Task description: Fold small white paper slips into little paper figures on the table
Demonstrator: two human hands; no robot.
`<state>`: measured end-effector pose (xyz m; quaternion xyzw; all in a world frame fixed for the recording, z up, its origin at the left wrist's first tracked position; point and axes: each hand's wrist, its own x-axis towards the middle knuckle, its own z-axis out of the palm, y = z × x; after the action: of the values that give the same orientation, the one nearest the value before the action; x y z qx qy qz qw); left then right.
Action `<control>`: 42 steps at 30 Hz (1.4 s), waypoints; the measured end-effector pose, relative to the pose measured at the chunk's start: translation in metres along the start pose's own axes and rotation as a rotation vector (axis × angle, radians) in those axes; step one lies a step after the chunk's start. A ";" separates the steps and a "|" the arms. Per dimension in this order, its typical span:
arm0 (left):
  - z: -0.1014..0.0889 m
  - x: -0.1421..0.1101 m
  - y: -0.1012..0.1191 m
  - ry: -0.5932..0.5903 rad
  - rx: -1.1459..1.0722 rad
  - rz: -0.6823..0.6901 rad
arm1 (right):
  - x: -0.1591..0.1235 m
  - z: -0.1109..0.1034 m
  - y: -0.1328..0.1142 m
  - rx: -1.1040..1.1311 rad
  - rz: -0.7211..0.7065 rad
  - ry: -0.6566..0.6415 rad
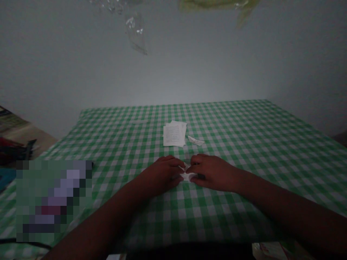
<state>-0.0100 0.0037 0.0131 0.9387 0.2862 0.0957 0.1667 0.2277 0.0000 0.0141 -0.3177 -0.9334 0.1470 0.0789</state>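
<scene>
A small white paper sits low over a green-and-white checked tablecloth, grasped between two bare hands near the person's side of the table. Its long axis appears to run left to right, though dim light and the covering fingers leave that uncertain; a pale, flat part faces the person, and a raised part with dark marks points toward the wall. The left hand grips the paper's left side with thumb and fingers, while the right hand grips the opposite side, its fingers bent inward. The fingertips of both hands nearly meet above the sheet.

Just beyond the hands, a narrow folded paper lies on the cloth, its long axis also crossing the table, the left end slanted farther away and the right end nearer the person. Close beside it, to the left, rests a loose stack of sheets, unevenly overlapped, with lines of print on the top one. Well apart at the left edge of the table lies a pixelated object, near a dark cable. Clear plastic hangs against the wall.
</scene>
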 end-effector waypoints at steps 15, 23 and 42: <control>0.012 0.005 0.000 0.078 0.061 -0.046 | 0.006 0.010 -0.003 0.087 0.063 0.117; 0.015 0.006 -0.002 0.107 -0.016 -0.046 | 0.008 0.015 -0.004 0.040 0.095 0.154; 0.025 0.012 -0.003 0.299 -0.027 -0.417 | 0.006 0.017 -0.020 -0.243 0.059 0.219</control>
<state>0.0053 0.0064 -0.0107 0.8325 0.4938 0.2006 0.1514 0.2076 -0.0146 0.0050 -0.3664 -0.9204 0.0001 0.1367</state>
